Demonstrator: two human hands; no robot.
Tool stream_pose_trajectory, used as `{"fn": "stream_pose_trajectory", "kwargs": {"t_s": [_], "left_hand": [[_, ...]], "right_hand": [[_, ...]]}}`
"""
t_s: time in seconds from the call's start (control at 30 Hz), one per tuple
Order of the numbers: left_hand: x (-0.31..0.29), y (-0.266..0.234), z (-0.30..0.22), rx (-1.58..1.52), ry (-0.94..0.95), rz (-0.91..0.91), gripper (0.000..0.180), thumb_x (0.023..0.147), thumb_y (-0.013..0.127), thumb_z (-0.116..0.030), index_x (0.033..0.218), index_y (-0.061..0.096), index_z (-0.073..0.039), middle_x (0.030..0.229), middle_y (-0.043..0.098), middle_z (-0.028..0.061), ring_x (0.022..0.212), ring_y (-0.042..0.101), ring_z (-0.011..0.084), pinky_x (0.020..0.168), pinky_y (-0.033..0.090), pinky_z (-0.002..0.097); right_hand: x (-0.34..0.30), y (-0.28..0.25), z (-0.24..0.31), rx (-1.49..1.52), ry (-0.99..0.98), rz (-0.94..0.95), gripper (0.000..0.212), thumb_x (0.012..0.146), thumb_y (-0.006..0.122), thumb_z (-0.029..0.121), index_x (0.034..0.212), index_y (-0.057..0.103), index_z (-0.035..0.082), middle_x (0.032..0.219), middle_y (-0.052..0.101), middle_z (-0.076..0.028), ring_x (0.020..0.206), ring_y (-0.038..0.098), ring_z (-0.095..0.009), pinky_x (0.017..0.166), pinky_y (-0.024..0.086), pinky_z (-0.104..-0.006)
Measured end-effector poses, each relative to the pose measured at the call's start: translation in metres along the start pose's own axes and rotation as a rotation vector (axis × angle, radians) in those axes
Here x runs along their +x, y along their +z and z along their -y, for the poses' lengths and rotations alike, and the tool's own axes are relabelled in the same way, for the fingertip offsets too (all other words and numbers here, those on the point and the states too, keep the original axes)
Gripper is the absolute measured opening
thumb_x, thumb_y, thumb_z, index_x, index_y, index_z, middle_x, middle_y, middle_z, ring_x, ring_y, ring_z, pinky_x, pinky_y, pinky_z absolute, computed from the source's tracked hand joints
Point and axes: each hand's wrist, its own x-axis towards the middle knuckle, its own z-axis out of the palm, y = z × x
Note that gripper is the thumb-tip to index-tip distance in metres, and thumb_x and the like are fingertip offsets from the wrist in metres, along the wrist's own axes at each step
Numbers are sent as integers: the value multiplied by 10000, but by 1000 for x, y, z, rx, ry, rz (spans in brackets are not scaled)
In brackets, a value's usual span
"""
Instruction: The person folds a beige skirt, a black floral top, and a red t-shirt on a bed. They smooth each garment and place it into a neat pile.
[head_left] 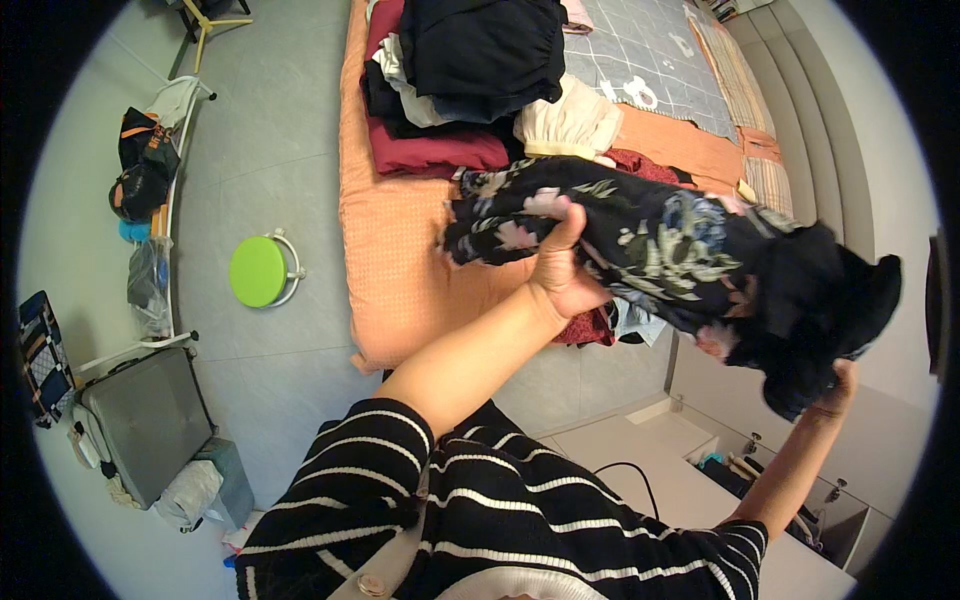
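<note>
A black garment (660, 235) with pink, blue and green flowers stretches through the air above the near edge of the bed; its exact kind is not clear. My left hand (568, 268) grips its middle-left part, thumb on top and fingers hidden under the cloth. At the far right, my right hand (838, 388) is closed on the garment's bunched, plain black end. Beyond the left hand, a stack of folded dark clothes (485, 55) rests on the bed, with a folded red cloth (435, 150) and a cream garment (570, 118) beside it.
An orange bed cover (390, 270) lies beneath. More red patterned cloth shows under the held garment. On the left floor stand a green round stool (258, 272) and a grey suitcase (150, 425). An open drawer (845, 530) holding clothes is at the lower right.
</note>
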Motion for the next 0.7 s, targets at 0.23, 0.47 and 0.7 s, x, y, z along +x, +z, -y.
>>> {"fn": "stream_pose_trajectory", "kwargs": {"t_s": [0.23, 0.47, 0.7], "left_hand": [[7, 29, 10, -144, 27, 11, 687, 636, 810, -343, 1231, 535, -139, 1275, 535, 66, 1182, 482, 272, 1054, 310, 483], [-79, -57, -86, 125, 643, -284, 660, 729, 681, -416, 1271, 487, -93, 1306, 497, 111, 1188, 469, 303, 1041, 340, 482], [-223, -203, -200, -37, 994, -762, 602, 872, 412, -508, 1287, 478, -77, 1349, 445, 129, 1268, 368, 344, 1058, 264, 537]], "right_hand": [[-2, 65, 68, 181, -78, -80, 562, 694, 570, 238, 1170, 503, -54, 1071, 598, -206, 963, 598, -336, 874, 496, -436], [66, 196, -25, 26, 62, 227, 406, 668, 617, 181, 1026, 566, -3, 924, 620, -136, 831, 617, -244, 780, 518, -361], [88, 414, -220, 233, 545, 711, 216, 725, 621, 64, 935, 590, 20, 804, 634, -66, 669, 627, -172, 627, 534, -307]]}}
